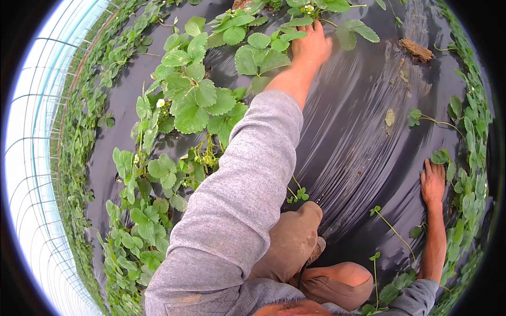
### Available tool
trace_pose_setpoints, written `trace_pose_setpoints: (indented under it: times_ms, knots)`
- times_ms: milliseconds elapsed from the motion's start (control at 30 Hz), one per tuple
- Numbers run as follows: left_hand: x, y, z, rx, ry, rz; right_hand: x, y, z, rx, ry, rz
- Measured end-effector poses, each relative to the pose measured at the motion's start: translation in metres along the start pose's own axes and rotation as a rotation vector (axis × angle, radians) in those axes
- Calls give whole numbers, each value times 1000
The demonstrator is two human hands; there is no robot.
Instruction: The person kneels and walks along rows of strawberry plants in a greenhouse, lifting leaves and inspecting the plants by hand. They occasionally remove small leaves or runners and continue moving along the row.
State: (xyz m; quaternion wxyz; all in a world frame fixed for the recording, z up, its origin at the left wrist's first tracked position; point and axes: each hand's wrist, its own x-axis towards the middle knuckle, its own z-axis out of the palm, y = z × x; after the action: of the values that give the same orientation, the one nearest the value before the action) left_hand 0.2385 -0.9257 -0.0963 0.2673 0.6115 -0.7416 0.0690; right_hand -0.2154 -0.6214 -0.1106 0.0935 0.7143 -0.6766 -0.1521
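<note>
My left hand reaches far forward to the base of a strawberry plant. Its fingertips are partly hidden among the leaves and stems, so whether they grip anything is unclear. White strawberry blossoms show just above that hand. Off to the right, my right hand rests palm down on the black plastic mulch film, with thumb and fingers extended. Its fingertips lie beside a strawberry leaf at the edge of the right-hand plant row. Nothing is visible in this hand.
Dense strawberry plants run along my left, some bearing green fruit clusters. Runners stretch over the film near my bent knees. A brown clod lies at upper right. A hooped plastic greenhouse wall curves along the far left.
</note>
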Motion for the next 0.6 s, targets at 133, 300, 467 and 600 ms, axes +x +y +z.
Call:
trace_pose_setpoints:
  times_ms: [133, 300, 467, 600]
  knots:
    - [0, 0, 0, -7, -11, -8, -3, -4, -11, 2, -31, 20]
    - [0, 1, -2, -19, -18, -25, -13, -4, -18, -64, 27, 37]
    - [-4, 4, -11, 20, -18, -11, -14, -5, -18, -27, 22, 54]
    - [-14, 22, -23, 250, -45, -3, -16, -5, -18, -60, 71, 33]
